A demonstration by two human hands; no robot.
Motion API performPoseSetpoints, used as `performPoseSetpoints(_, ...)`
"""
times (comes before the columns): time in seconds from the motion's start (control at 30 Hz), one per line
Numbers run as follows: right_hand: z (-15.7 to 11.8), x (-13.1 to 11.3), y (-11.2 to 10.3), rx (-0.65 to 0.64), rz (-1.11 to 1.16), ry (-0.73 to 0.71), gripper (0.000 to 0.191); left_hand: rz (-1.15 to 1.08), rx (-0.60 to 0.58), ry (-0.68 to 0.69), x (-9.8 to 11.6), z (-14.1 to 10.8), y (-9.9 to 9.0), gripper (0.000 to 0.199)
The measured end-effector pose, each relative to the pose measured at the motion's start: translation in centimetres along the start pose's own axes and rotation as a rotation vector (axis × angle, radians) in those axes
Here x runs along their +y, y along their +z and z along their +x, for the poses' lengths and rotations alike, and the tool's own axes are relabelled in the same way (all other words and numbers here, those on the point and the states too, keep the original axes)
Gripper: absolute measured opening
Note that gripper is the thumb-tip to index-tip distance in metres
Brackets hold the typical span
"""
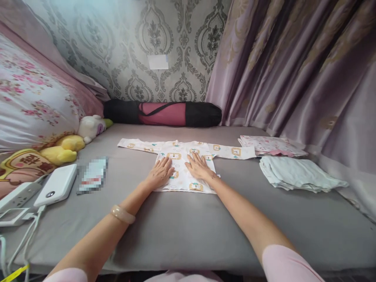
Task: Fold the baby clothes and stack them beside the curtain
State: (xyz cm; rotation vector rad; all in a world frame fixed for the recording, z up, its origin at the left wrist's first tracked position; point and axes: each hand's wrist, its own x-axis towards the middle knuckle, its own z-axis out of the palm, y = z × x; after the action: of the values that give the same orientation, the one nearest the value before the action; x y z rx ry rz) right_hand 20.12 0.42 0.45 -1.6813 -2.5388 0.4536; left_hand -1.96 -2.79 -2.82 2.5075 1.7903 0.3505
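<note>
A small white long-sleeved top [180, 170] with yellow and green prints lies spread flat on the grey sheet, its sleeves stretched out to both sides. My left hand [161, 172] rests flat on the left part of its body, fingers extended. On the right part lies my right hand [200, 166], palm down with the fingers apart. Neither hand grips the cloth. The end of the right sleeve reaches the folded pink-patterned cloth [272, 145].
Folded pale green cloth [299, 174] lies at the right. To the left are a white power bank [55, 184] with cables, a power strip [19, 196], a blurred packet [92, 176] and plush toys [63, 149]. A black and red roll bag [163, 113] lines the wall.
</note>
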Motion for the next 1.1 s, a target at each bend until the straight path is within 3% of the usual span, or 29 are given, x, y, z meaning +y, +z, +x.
performPoseSetpoints(0.4, -11.5, 1.6, -0.5, -0.077, 0.054, -0.259, 0.061, -0.004, -0.198, 0.008, -0.9, -5.4, -2.2, 0.071)
performPoseSetpoints(0.57, -15.5, 2.7, -1.0, -0.137, 0.133, -0.284, 0.056, -0.005, -0.196, 0.047, -1.3, -6.9, -2.6, 0.062)
performPoseSetpoints(0.73, -17.1, 4.9, -3.4, -0.275, 0.336, -0.278, 0.053, 0.007, -0.157, 0.064, -1.6, -7.4, -2.4, 0.051)
performPoseSetpoints(0.87, -15.9, 8.0, -6.2, -0.385, 0.557, -0.239, 0.037, -0.013, -0.121, 0.070, -1.9, -7.4, -2.2, 0.049)
performPoseSetpoints(0.93, -14.5, 10.2, -7.5, -0.306, 0.668, -0.127, 0.038, -0.037, -0.087, 0.085, -2.0, -7.5, -2.1, 0.048)
performPoseSetpoints(0.97, -13.7, 11.5, -8.0, -0.196, 0.707, -0.034, 0.040, -0.050, -0.068, 0.094, -2.1, -7.6, -2.1, 0.048)
performPoseSetpoints(1.03, -11.8, 14.2, -9.0, 0.147, 0.675, 0.190, 0.037, -0.076, -0.031, 0.103, -2.3, -7.8, -2.0, 0.046)
performPoseSetpoints(1.1, -9.9, 16.7, -9.8, 0.501, 0.445, 0.471, 0.031, -0.099, 0.003, 0.099, -2.4, -7.9, -1.9, 0.045)
